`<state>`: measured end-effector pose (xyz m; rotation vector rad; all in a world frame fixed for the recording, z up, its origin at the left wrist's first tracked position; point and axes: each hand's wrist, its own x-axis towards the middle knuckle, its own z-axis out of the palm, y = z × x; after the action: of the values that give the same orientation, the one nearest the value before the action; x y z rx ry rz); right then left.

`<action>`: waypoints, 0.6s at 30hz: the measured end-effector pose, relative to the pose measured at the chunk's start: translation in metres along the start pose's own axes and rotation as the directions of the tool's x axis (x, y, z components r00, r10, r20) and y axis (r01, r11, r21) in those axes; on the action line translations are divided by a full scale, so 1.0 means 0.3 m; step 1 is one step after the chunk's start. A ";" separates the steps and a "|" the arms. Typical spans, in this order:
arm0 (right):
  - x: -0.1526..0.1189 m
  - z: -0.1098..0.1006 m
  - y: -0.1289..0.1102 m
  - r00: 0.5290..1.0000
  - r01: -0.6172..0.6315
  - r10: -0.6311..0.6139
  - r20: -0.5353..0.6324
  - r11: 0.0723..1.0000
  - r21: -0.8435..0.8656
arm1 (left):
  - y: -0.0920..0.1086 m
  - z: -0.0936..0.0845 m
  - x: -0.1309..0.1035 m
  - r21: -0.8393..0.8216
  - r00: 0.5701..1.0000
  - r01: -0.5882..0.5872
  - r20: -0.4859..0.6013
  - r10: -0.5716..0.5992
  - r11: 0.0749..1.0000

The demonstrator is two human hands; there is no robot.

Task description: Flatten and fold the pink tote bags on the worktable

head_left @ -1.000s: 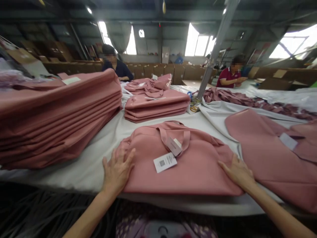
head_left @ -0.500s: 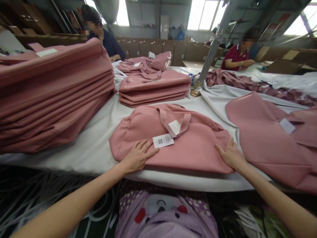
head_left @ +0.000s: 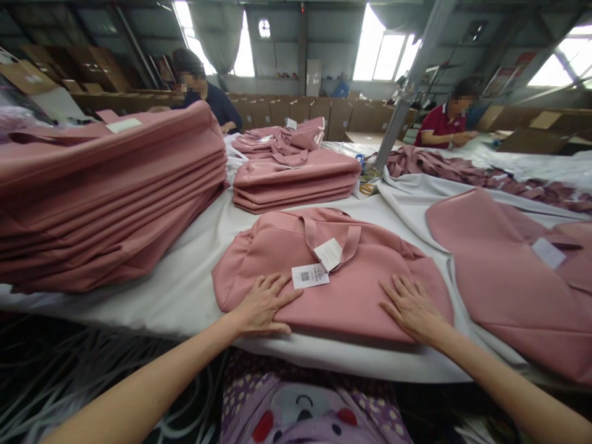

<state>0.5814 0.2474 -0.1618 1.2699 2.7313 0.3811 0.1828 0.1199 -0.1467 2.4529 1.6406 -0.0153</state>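
A pink bag (head_left: 351, 308) with short handles lies flat in front of me on the white table cover. My left hand (head_left: 266, 306) rests on its lower left part, fingers spread, just beside a white tag (head_left: 309, 276) printed with a square code. A second, blank-looking tag (head_left: 328, 254) lies by the handle strap (head_left: 352, 242). On the right part of the bag my right hand (head_left: 411, 306) lies flat with its fingers apart. Neither hand grips anything.
Stacked pink bags rise at the left (head_left: 111, 185), with a lower stack (head_left: 296, 182) behind my bag. Another pink bag (head_left: 504, 265) lies at the right. A metal post (head_left: 407, 92) stands beyond. Two people work across the white-covered table (head_left: 185, 302).
My right hand has moved left from the bag's right end onto its front face. My left hand stays at the lower left, its thumb now spread. The view has tilted up slightly.
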 end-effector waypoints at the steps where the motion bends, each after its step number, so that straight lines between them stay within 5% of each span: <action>1: -0.002 0.014 -0.004 1.000 -0.001 0.001 -0.009 1.000 -0.008 | -0.008 -0.004 -0.003 -0.037 1.000 -0.013 0.010 0.013 0.999; 4: -0.010 0.041 -0.008 0.999 0.004 -0.004 -0.037 1.000 -0.010 | -0.045 -0.013 -0.018 -0.070 0.999 0.030 -0.013 -0.031 0.997; 6: -0.015 0.047 -0.007 0.999 -0.002 0.002 -0.050 1.000 -0.001 | -0.083 -0.013 -0.034 0.032 0.969 0.208 -0.146 -0.201 0.978; 8: -0.017 0.046 -0.008 0.998 -0.008 0.008 -0.060 1.000 0.004 | -0.128 -0.007 -0.052 0.099 0.839 0.486 -0.330 -0.432 0.868; 10: -0.016 0.043 -0.011 0.998 -0.008 0.009 -0.066 1.000 0.005 | -0.175 -0.003 -0.062 0.022 0.677 0.681 -0.400 -0.618 0.732; 13: -0.008 0.038 -0.016 0.998 -0.005 0.006 -0.065 1.000 0.008 | -0.234 -0.013 -0.055 -0.134 0.575 0.770 -0.280 -0.769 0.624; 18: -0.015 0.041 -0.012 0.997 -0.010 0.012 -0.073 1.000 0.030 | -0.246 -0.054 -0.051 -0.163 0.565 0.799 -0.122 -0.816 0.578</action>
<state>0.5840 0.2440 -0.1747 1.3036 2.8022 0.3976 0.1077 0.1359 -0.1402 1.4292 2.6398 0.1591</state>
